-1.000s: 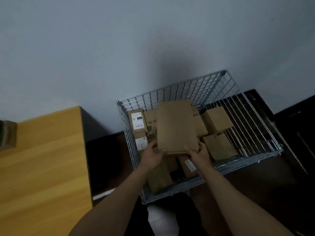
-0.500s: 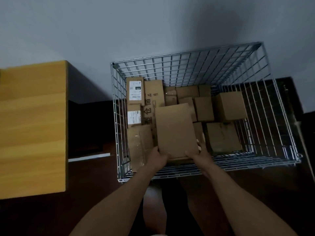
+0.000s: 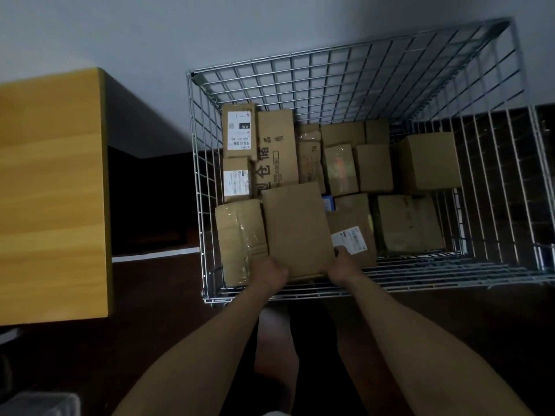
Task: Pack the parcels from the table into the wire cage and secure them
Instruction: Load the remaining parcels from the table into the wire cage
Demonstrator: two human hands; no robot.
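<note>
Inside cage (image 3: 201,205), parcel (image 3: 295,229) sits between gripping fingers (image 3: 341,252).

left hand (image 3: 271,274): grips flat parcel (image 3: 295,229) | right hand (image 3: 346,266): grips it too | arms (image 3: 210,349): outstretched, bare

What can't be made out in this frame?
Head view:
- Most fingers of left hand and right hand: hidden under the flat parcel.
- Text on shipping label: too small, blurred.
- Rest of table: cut off by left edge.
- Floor of wire cage: covered by parcels.
</note>
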